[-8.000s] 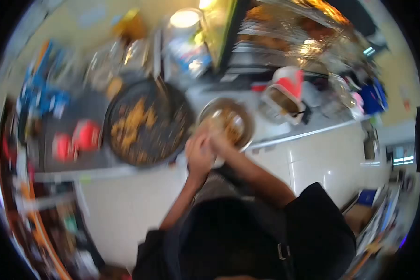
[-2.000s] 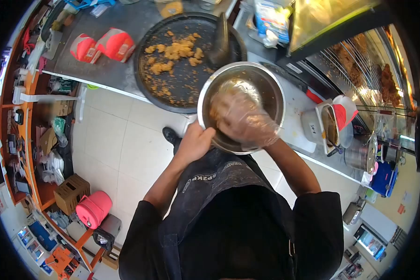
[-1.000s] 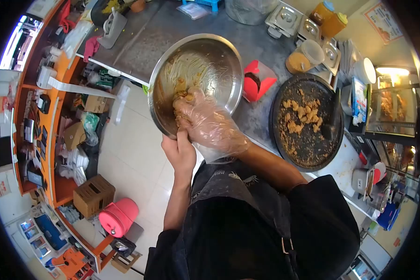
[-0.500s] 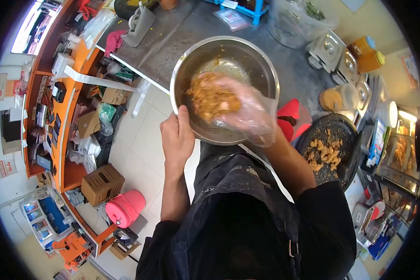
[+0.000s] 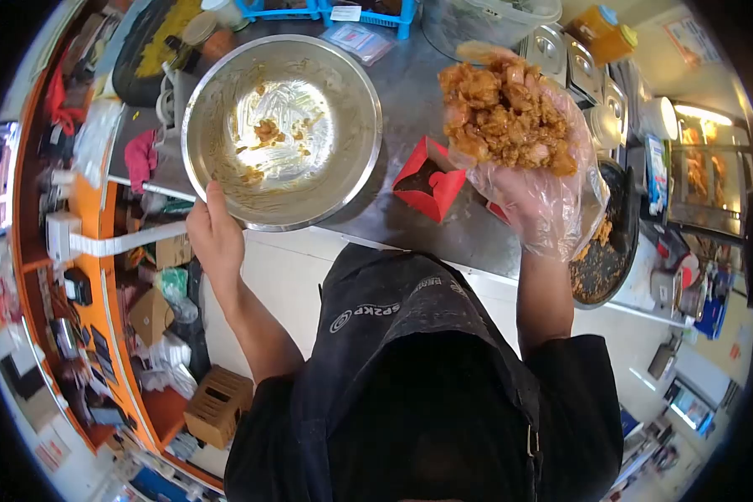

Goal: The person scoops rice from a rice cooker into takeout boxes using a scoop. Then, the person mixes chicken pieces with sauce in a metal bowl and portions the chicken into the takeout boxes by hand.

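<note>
My left hand (image 5: 216, 238) grips the near left rim of a steel mixing bowl (image 5: 339, 163), thumb over the edge. Smears of sauce and a few small bits are left on the bowl's inside. To the right, my right hand (image 5: 552, 205) wears a clear plastic glove and holds a heap of sauce-coated chicken pieces (image 5: 510, 117) on its palm, raised above the counter. The pieces hide most of its fingers. Between the bowl and this hand stands an open red paper box (image 5: 433, 186) with a dark inside.
Partly behind my right arm lies a black pan (image 5: 598, 280) with brown crumbs. Lidded steel containers (image 5: 548, 50) and a clear plastic tub (image 5: 443, 38) line the back of the counter (image 5: 335, 219). A pink cloth (image 5: 140, 157) hangs at its left edge.
My right hand has lifted the chicken pieces out of the bowl and moved right, over the counter. The bowl, still in my left hand, now appears further left, and the view has shifted.
</note>
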### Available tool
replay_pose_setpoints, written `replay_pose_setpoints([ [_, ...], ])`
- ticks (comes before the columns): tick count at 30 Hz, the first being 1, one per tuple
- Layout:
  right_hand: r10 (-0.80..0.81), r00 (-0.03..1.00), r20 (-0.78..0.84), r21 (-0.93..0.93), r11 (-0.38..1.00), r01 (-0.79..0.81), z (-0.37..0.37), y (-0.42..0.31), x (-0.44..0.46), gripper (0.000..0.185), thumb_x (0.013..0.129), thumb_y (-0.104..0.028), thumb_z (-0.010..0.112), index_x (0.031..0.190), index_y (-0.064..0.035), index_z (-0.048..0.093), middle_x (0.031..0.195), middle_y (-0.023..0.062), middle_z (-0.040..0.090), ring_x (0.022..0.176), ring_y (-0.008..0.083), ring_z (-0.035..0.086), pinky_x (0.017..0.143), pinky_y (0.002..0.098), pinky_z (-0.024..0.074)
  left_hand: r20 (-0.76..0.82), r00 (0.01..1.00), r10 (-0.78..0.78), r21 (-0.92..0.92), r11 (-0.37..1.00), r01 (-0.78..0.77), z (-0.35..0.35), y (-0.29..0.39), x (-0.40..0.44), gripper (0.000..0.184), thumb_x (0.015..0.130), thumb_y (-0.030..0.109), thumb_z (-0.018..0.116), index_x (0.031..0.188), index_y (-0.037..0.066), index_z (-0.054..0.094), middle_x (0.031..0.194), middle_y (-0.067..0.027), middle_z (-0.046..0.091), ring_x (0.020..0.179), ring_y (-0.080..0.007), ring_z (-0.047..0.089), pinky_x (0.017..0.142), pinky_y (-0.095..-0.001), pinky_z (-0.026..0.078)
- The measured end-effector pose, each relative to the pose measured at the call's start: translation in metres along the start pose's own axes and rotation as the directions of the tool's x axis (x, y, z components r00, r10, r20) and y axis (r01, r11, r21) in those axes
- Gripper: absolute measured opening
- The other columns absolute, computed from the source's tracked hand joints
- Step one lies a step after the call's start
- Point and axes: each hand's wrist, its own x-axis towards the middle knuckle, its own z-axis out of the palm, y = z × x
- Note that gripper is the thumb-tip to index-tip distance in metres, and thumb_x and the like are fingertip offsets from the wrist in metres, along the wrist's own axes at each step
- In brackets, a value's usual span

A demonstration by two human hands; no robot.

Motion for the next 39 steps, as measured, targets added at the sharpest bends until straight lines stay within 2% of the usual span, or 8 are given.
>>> replay_pose_setpoints([
  [4,0.07,0.985,-0.159,0.119,0.992,-0.052,0.0,0.019,-0.001,0.053,0.08,-0.006,0.068,0.129,-0.0029,0.048,0.133,0.0166,0.052,0.121,0.0301,0.054,0.102,0.0456,0.0461,0.084,0.957,0.277,0.167,0.943,-0.288,0.02,-0.004,0.019,0.046,0.102,0.029,0.045,0.083,-0.01,0.061,0.064,-0.0148,0.059,0.059,-0.0142,0.052,0.056,-0.0323,0.041],
  [15,0.032,0.867,-0.497,0.24,0.965,0.102,0.002,0.014,-0.026,0.047,0.087,-0.02,0.062,0.129,-0.0041,0.051,0.131,0.0165,0.054,0.119,0.0325,0.053,0.095,0.0487,0.0459,0.513,0.819,-0.256,0.049,0.962,0.27,0.075,-0.104,0.075,0.047,0.1,0.034,0.048,0.102,-0.011,0.06,0.08,-0.019,0.067,0.069,-0.0261,0.069,0.059,-0.0376,0.056],
  [16,0.024,0.825,-0.565,0.236,0.963,0.133,0.006,0.015,-0.028,0.046,0.088,-0.024,0.06,0.129,-0.0053,0.053,0.131,0.0176,0.053,0.116,0.0346,0.052,0.089,0.0504,0.0454,0.186,0.969,0.165,0.408,0.884,-0.229,0.079,-0.096,0.065,0.039,0.097,0.03,0.055,0.108,-0.007,0.06,0.086,-0.0161,0.067,0.085,-0.0289,0.067,0.075,-0.0402,0.054],
  [19,-0.014,0.806,-0.591,0.195,0.968,0.16,-0.002,0.017,-0.044,0.05,0.089,-0.031,0.056,0.132,-0.0054,0.052,0.132,0.0187,0.053,0.115,0.0354,0.052,0.084,0.0525,0.0446,-0.064,0.935,0.348,0.156,0.929,-0.335,0.077,-0.046,0.051,0.028,0.091,0.022,0.064,0.107,-0.002,0.063,0.093,-0.0146,0.066,0.094,-0.0308,0.063,0.085,-0.0413,0.048],
  [23,-0.045,0.772,-0.634,0.145,0.974,0.175,0.001,0.018,-0.056,0.053,0.088,-0.032,0.057,0.133,-0.006,0.05,0.133,0.0168,0.052,0.116,0.0307,0.052,0.079,0.0508,0.0434,0.322,0.345,0.882,-0.506,0.468,-0.724,0.12,0.018,-0.01,0.027,0.078,0.013,0.073,0.102,0.003,0.065,0.102,-0.0139,0.063,0.099,-0.032,0.059,0.085,-0.0424,0.047],
  [28,-0.137,0.708,-0.693,0.077,0.962,0.261,0.005,0.021,-0.064,0.052,0.087,-0.031,0.057,0.132,-0.0071,0.051,0.132,0.0152,0.053,0.117,0.0306,0.051,0.076,0.0497,0.0421,0.751,0.182,0.635,-0.131,0.413,-0.901,0.166,0.049,-0.05,0.053,0.07,0.042,0.077,0.098,-0.001,0.062,0.098,-0.0148,0.065,0.096,-0.0306,0.055,0.083,-0.0438,0.039],
  [32,-0.09,0.792,-0.604,0.144,0.965,0.22,-0.001,0.019,-0.072,0.051,0.087,-0.031,0.057,0.133,-0.0072,0.05,0.132,0.0167,0.052,0.116,0.0334,0.052,0.078,0.0526,0.0443,0.655,0.33,0.68,0.042,0.403,-0.914,0.18,0.047,-0.057,0.043,0.069,0.04,0.078,0.087,0.004,0.064,0.092,-0.012,0.067,0.094,-0.0269,0.055,0.08,-0.0432,0.037],
  [39,-0.006,0.798,-0.603,0.305,0.922,0.238,-0.006,0.02,-0.077,0.054,0.089,-0.032,0.057,0.135,-0.0054,0.048,0.132,0.0194,0.052,0.114,0.0385,0.053,0.077,0.0545,0.0471,0.555,0.042,0.831,-0.174,0.165,-0.971,0.187,0.027,-0.06,0.012,0.074,0.016,0.065,0.083,0.008,0.063,0.089,-0.0062,0.061,0.082,-0.0226,0.055,0.073,-0.0368,0.041],
])
